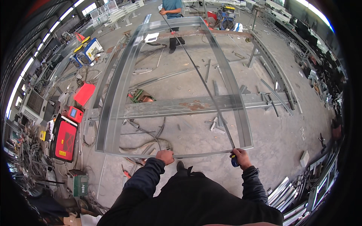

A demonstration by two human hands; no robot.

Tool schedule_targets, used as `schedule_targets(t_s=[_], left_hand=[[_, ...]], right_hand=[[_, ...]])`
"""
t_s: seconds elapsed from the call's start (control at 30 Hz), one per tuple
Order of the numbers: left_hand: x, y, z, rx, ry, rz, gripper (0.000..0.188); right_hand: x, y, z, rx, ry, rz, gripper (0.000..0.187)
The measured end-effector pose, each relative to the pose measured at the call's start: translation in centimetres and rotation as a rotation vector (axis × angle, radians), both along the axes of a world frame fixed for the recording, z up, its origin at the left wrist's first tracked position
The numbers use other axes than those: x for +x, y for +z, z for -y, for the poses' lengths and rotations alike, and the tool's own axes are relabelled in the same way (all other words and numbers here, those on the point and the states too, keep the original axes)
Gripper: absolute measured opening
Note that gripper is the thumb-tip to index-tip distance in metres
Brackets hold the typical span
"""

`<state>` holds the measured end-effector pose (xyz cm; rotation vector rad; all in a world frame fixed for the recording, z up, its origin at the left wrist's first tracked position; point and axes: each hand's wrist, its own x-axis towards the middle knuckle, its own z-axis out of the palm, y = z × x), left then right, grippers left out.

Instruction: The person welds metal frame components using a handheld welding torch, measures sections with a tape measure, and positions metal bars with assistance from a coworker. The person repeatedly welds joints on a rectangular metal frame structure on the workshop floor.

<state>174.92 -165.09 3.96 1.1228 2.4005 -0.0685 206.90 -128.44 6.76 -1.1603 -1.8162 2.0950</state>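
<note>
A large rectangular metal frame (pixel 109 116) lies in front of me, its near rail running across just beyond my body. My left hand (pixel 165 156) is closed on the near rail, left of its middle. In my right hand (pixel 243 158) is a blue and black tape measure (pixel 234 161), held at the frame's near right corner. Its blade (pixel 203 83) is pulled out diagonally across the frame toward the far left corner. There a co-worker's hand (pixel 163 12) is at the blade's far end.
A rusty steel beam (pixel 181 106) supports the frame from below. Cables (pixel 151 141) and metal offcuts (pixel 215 124) litter the floor. To the left are a red case (pixel 65 139), a red device (pixel 74 114) and a green box (pixel 78 184). Metal profiles (pixel 283 194) lie at lower right.
</note>
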Motion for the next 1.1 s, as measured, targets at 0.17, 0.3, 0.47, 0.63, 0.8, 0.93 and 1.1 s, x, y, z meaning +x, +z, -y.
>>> schedule_targets(t_s=[0.17,0.3,0.47,0.63,0.8,0.93,1.1], left_hand=[[0.0,-0.2,-0.1,-0.002,-0.001,-0.005,0.031],[0.0,-0.3,0.0,-0.003,-0.003,-0.003,0.031],[0.1,0.5,-0.1,-0.001,-0.007,0.003,0.031],[0.2,1.0,-0.3,-0.007,-0.004,0.011,0.030],[0.1,0.8,-0.3,-0.016,0.002,0.026,0.030],[0.2,0.9,-0.2,-0.001,0.004,0.021,0.030],[0.2,0.9,-0.3,-0.006,0.010,0.020,0.029]], right_hand=[[0.8,0.0,-1.1,0.029,0.000,0.002,0.034],[0.7,0.1,-2.0,0.074,0.035,0.005,0.036],[-0.3,0.9,-2.6,0.129,0.068,0.050,0.039],[-1.2,1.2,-3.4,0.245,0.065,0.119,0.039],[-1.4,1.4,-3.8,0.345,0.085,0.138,0.039],[-1.2,2.1,-3.6,0.384,0.087,0.177,0.038],[-0.4,1.1,-3.8,0.423,0.080,0.179,0.038]])
